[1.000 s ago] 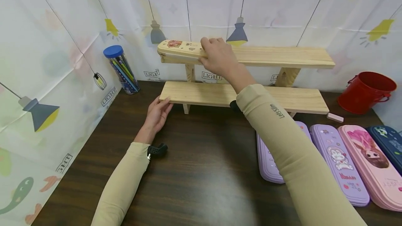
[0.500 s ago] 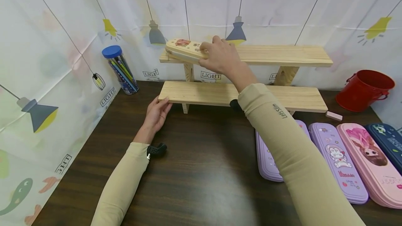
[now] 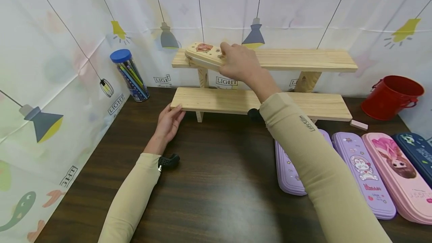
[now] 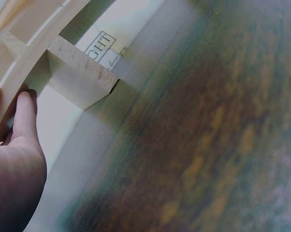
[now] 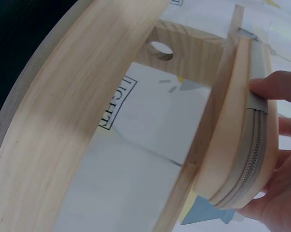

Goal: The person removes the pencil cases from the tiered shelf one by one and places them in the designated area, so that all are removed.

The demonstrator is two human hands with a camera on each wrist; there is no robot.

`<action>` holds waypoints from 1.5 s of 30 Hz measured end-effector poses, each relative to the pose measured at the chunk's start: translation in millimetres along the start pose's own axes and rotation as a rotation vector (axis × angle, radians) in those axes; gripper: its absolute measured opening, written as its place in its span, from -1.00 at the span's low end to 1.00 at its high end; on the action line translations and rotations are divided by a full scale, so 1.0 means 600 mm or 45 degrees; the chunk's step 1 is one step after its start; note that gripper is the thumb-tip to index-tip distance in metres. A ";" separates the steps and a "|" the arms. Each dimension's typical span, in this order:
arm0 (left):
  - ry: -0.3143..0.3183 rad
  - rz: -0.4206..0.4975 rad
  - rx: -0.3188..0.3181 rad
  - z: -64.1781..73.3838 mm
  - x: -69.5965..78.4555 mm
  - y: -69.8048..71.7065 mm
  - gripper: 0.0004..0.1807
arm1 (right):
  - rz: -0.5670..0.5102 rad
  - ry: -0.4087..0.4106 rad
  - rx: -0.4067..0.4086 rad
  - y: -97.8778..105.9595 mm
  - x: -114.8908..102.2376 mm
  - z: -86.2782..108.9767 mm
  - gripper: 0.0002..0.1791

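Observation:
A cream-yellow zippered pencil case (image 3: 204,53) with a printed picture lies along the left part of the upper board of a two-tier wooden shelf (image 3: 303,59). My right hand (image 3: 241,61) grips the case's right end from above. In the right wrist view, the thumb presses on the zipper side of the pencil case (image 5: 237,130), which juts over the board's front edge. My left hand (image 3: 167,123) pinches the left corner of the lower board (image 3: 209,98), thumb above. The left wrist view shows the fingers (image 4: 25,116) beneath that board.
Two purple pencil cases (image 3: 362,173), a pink one (image 3: 401,175) and a navy one (image 3: 416,153) lie at right on the dark table (image 3: 202,190). A red bucket (image 3: 391,98) and pale eraser (image 3: 359,125) are behind them. A blue-lidded pen tub (image 3: 131,76) stands at left.
My right hand has slid the cream-yellow pencil case to the right along the upper board, and its left end no longer reaches the board's end. The left hand stays on the lower board.

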State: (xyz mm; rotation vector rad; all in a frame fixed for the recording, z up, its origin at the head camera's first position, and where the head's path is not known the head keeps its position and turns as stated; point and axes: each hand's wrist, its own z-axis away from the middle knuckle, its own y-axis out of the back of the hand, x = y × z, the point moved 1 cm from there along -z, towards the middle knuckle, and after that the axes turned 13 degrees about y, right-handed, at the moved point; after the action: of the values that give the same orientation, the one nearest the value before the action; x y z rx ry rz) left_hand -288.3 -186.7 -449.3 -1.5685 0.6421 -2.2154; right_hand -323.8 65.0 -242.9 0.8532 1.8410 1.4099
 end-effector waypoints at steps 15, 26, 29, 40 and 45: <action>-0.006 -0.009 -0.006 -0.003 0.003 0.005 -0.37 | -0.150 -0.104 -0.032 0.005 0.002 0.055 -0.34; -0.015 -0.016 -0.007 0.001 0.005 0.009 -0.39 | -0.193 -0.062 -0.028 -0.032 0.010 0.088 0.02; -0.009 -0.013 -0.008 0.002 0.004 0.010 -0.38 | -0.182 -0.064 -0.013 -0.043 0.007 0.100 0.04; 0.008 0.012 -0.013 0.002 0.006 0.007 -0.39 | -0.213 -0.068 0.046 -0.087 -0.021 0.169 0.07; 0.007 -0.001 -0.020 0.001 0.010 0.005 -0.38 | -0.232 -0.104 0.038 -0.100 -0.046 0.194 0.07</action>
State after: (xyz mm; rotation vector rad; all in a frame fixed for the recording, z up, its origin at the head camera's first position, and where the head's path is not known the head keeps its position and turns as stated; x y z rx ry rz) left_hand -289.7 -192.5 -446.3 -1.5714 0.6624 -2.2213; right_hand -219.6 93.6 -321.8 0.7270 1.8318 1.2202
